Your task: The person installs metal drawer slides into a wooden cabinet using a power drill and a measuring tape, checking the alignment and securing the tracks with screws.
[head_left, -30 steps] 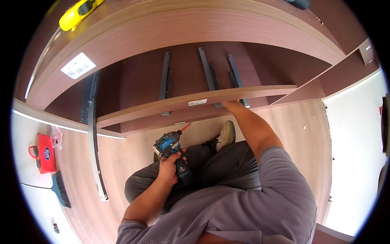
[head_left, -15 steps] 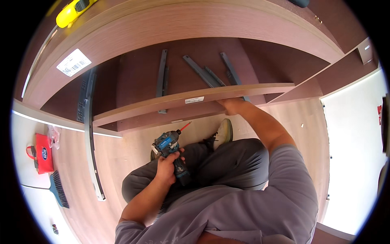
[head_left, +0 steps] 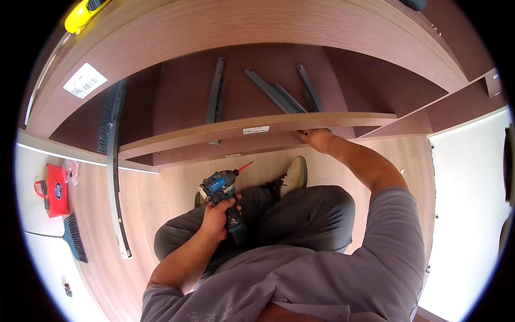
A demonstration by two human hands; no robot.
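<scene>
The open brown wooden cabinet carcass held loose grey metal drawer rails. Left hand fingers gripped the blue cordless drill over the lap; right hand fingers clasped the thin brown wooden panel's edge.

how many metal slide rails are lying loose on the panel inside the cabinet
3 groups show: one rail lies left of centre, a crossed pair in the middle, one to its right. Their lower ends hide behind the board edge that the right hand touches, so more may be hidden.
</scene>
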